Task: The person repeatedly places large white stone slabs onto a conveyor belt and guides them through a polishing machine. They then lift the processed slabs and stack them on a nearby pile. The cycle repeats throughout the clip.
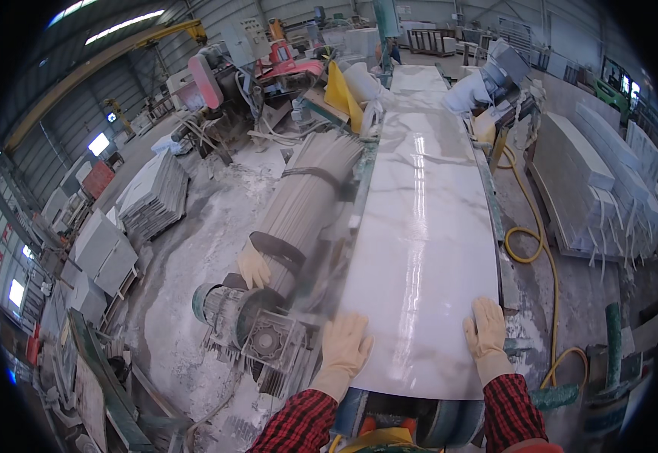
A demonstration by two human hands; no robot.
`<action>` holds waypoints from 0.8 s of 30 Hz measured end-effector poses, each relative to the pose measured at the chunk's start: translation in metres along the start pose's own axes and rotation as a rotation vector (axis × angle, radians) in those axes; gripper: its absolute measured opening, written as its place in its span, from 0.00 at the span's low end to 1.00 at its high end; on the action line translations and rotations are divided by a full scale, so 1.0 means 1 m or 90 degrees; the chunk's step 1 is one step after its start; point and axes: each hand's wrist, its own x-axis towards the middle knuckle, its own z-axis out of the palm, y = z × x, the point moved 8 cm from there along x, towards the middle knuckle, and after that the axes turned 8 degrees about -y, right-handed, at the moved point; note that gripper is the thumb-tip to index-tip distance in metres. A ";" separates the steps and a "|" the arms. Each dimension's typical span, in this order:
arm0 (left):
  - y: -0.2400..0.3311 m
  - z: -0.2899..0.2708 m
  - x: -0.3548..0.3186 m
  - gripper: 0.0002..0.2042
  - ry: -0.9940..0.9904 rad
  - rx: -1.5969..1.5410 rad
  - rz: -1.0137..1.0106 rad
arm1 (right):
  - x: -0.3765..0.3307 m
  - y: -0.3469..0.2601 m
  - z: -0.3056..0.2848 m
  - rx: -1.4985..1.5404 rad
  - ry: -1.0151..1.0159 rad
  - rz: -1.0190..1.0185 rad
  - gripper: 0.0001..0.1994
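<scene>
A long white marble slab (419,226) lies flat on a conveyor bed, running away from the person toward the far end of the workshop. The gloved left hand (345,343) rests open, fingers spread, on the slab's near left corner; the gloved right hand (486,328) lies flat and open on its near right edge. Just left stand a dusty grey motor (249,325) and a strapped bundle of stone strips (306,204). A yellow hose (533,241) coils on the floor to the right, beside stacked slabs (608,181).
</scene>
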 end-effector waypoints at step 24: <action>0.003 -0.002 -0.016 0.30 0.010 0.045 -0.002 | -0.009 -0.010 -0.012 0.034 0.009 0.011 0.22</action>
